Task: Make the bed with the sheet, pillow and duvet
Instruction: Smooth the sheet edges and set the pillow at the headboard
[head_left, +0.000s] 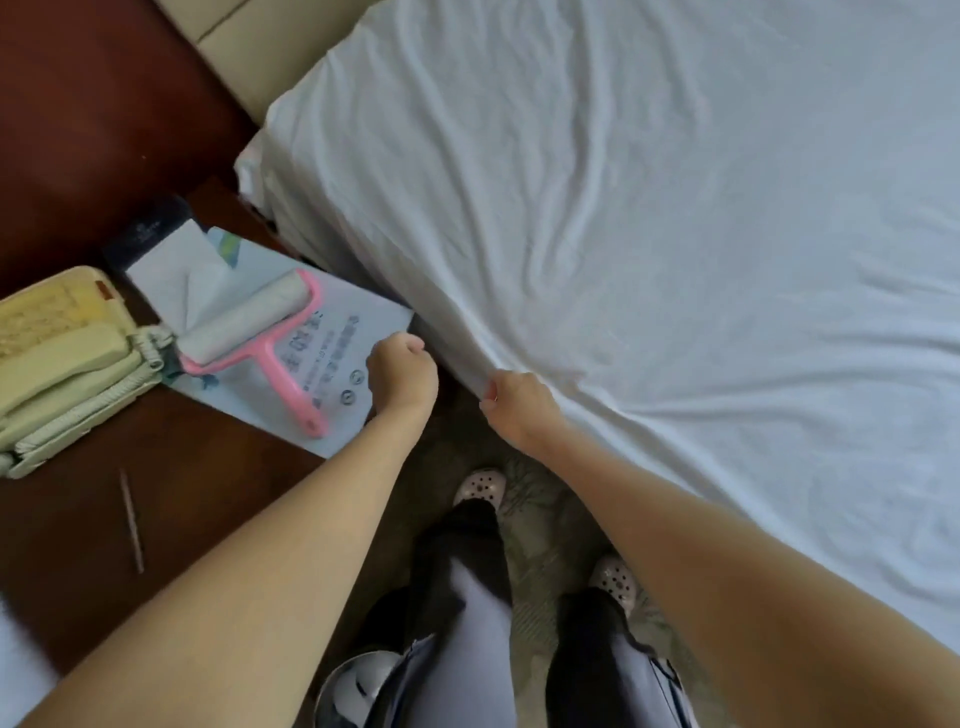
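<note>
Two hands are down at the near side of the bed, and only one of them has cloth in it. My right hand (519, 410) pinches the wrinkled white cotton sheet (623, 234) just where it folds over the mattress edge, its fingers (491, 392) curled round a small gather of fabric. My left hand (402, 374) hangs just beside it, over the gap between the bed and the dark wooden bedside counter (208, 519). It is balled into a loose fist, and I can see nothing in it.

The sheet covers the whole mattress top that I can see, up to the beige padded headboard (249, 47). Long creases fan out from the head corner toward my grip. I see no pillow or duvet from here.

I judge the sheet light, limp and a little slippery. It will follow a pull at once but bunch rather than slide flat, so a single pinch only drags a ridge. A better hold would be along the hanging edge with both hands set apart, drawing down and outward before tucking under.

On the counter lie a pink-handled lint roller (260, 338) on a pale printed paper (343, 353) and a cream corded telephone (57, 364), all close enough for a swinging elbow to catch.
</note>
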